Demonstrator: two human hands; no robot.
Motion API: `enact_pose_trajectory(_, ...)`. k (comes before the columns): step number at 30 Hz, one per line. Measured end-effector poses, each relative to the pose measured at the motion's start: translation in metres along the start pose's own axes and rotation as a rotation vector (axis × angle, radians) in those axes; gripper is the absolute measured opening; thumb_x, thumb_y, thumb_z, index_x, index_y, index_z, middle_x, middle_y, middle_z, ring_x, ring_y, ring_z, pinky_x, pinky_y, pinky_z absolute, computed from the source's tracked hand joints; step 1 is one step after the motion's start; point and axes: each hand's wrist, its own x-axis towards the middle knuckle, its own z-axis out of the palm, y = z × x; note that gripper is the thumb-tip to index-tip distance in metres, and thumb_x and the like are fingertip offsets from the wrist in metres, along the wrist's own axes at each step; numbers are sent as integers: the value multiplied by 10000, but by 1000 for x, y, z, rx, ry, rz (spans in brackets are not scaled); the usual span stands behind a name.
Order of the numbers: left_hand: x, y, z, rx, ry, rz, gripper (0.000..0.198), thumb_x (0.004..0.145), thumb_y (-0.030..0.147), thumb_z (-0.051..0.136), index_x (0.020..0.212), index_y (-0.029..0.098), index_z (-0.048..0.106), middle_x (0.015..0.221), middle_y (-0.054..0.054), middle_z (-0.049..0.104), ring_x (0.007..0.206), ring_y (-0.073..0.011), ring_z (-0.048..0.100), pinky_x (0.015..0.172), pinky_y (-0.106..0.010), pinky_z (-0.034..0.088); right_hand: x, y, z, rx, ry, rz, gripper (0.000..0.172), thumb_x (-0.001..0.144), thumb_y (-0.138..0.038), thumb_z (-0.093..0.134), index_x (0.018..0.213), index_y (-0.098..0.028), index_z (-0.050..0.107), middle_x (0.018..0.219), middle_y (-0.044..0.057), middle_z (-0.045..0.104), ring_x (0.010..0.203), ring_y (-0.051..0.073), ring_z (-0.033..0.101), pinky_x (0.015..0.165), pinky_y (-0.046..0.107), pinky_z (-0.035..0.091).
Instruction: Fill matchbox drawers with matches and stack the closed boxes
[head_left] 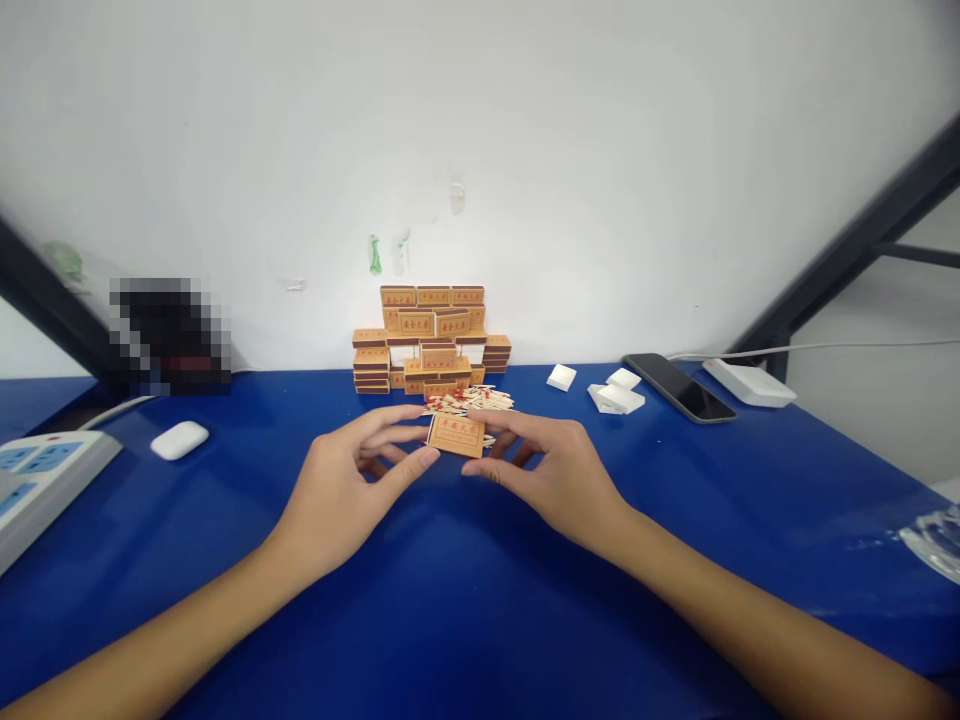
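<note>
Between my two hands is an orange matchbox [456, 436] with red printing, its broad face toward me. My left hand [367, 465] grips its left edge between thumb and fingers. At its right end, my right hand [536, 458] has its fingers and thumb curled about the box. Just behind the box lies a heap of loose matches [472, 399] with red tips, partly hidden by the box and my fingers. Beyond it, against the wall, several matchboxes [435, 325] are stacked in a stepped structure, some standing on edge and some lying flat.
Several white paper pieces [616, 397] lie right of the stack, near a black phone [679, 387] and a white box [750, 383]. On the left are a white earphone case [179, 440] and a power strip [52, 480]. The blue table [465, 620] meets a white wall.
</note>
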Motion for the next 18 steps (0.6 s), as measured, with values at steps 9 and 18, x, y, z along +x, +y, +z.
enact_pose_trajectory(9, 2, 5, -5, 94, -57, 70, 388, 898, 505, 760, 1177, 238, 794, 855, -27, 812, 702, -183, 737, 652, -295, 581, -1, 1, -2, -7, -11, -55, 483, 826, -368, 888, 1283, -265, 771, 946, 21, 823, 716, 167, 710, 640, 301, 594)
enact_pose_trajectory(18, -4, 6, 6, 94, -67, -21, 515, 810, 589, 817, 1186, 242, 768, 917, -40, 808, 650, -189, 712, 621, -323, 590, -6, -4, 5, -121, -61, -178, 484, 906, -432, 808, 1341, -240, 719, 1056, 72, 788, 790, 185, 697, 702, 325, 590)
